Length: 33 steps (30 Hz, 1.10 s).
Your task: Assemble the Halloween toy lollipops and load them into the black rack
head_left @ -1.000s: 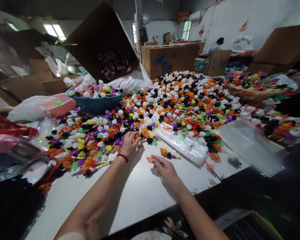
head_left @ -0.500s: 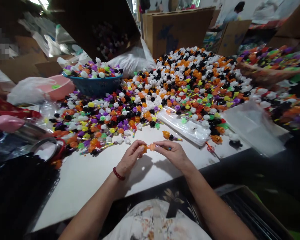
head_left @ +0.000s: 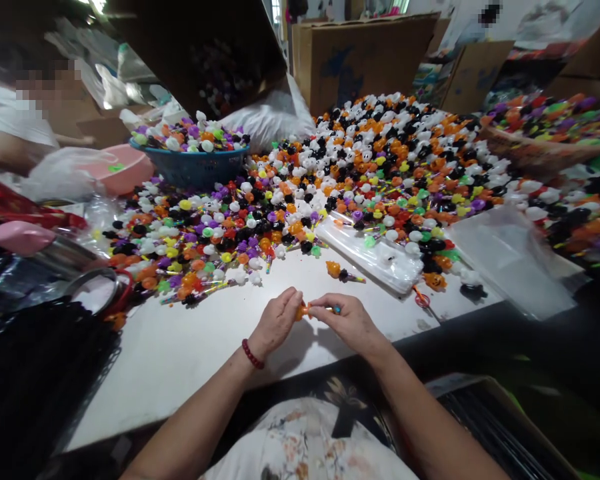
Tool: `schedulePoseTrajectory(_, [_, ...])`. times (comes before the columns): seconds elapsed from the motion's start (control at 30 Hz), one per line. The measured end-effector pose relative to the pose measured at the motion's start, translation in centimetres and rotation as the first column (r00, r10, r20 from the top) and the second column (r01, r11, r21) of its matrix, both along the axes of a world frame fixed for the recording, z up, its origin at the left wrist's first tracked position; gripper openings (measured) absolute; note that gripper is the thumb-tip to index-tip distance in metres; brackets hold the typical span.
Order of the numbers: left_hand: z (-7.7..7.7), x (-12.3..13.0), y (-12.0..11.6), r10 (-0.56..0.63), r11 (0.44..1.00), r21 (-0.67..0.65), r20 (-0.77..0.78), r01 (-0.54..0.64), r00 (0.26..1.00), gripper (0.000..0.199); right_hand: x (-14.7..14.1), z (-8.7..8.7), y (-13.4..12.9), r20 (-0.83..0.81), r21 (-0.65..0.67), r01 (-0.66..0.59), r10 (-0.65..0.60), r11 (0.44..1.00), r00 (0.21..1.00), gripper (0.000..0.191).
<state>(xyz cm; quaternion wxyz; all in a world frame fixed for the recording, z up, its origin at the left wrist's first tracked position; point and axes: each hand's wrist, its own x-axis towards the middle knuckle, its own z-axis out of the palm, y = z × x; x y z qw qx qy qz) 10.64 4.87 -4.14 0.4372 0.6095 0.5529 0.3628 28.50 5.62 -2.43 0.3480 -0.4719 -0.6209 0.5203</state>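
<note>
Orange piece (head_left: 299, 312) & figure pile (head_left: 380, 143) look glossy plastic; bag stack (head_left: 370, 257) clear plastic, v. shiny; tabletop (head_left: 190, 360) smooth w/ soft sheen; big box (head_left: 365, 63) matt cardbd; basin (head_left: 195, 167) blue plastic; flask (head_left: 66, 255) polished metal, pink top (head_left: 20, 237) smooth; floral garment (head_left: 305, 443) matt cloth

Dark red beaded bracelet (head_left: 253, 354)

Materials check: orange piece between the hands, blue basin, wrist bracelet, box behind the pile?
Orange piece: probably glossy molded plastic; bright, even color.
Blue basin: likely plastic, semi-matte; solid color, rolled-looking rim.
Bracelet: dark red round beads, slight sheen; wood, stone or plastic, can't tell.
Box: matte brown cardboard; flat panels, worn edges.
</note>
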Motion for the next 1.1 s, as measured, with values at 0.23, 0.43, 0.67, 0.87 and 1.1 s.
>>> schedulePoseTrajectory(0.23, [-1.5, 0.9, 0.5, -0.028, 0.999, -0.04, -0.025, 0.027, 0.999, 0.041, -0.7, -1.9, -1.0, 0.005, 0.033, 0.029, -0.029, 0.999, 1.0, 0.021])
schedulePoseTrajectory(0.43, [-3.2, 1.9, 2.3, 0.121, 0.974, -0.217, 0.243, -0.068, 0.963, 0.043, 0.2, -3.7, 1.1, -0.093, -0.147, 0.094, -0.108, 0.985, 0.99, 0.032])
schedulePoseTrajectory(0.67, [-2.9, 1.6, 3.6, 0.143, 0.97, -0.219, 0.171, -0.104, 0.975, 0.05, 1.7, -3.9, 2.6, -0.098, -0.09, 0.088, -0.097, 0.992, 0.99, 0.032])
schedulePoseTrajectory(0.87, [-3.0, 1.6, 3.1, 0.185, 0.979, -0.087, 0.021, -0.183, 0.982, 0.049, 1.9, -3.8, 2.4, -0.029, -0.219, 0.093, -0.101, 0.971, 0.994, 0.033])
schedulePoseTrajectory(1.1, [-3.3, 2.7, 2.3, 0.244, 0.963, -0.1, -0.07, -0.251, 0.967, 0.051, -0.3, -4.5, 0.5, -0.026, -0.188, 0.128, -0.135, 0.974, 0.99, 0.032])
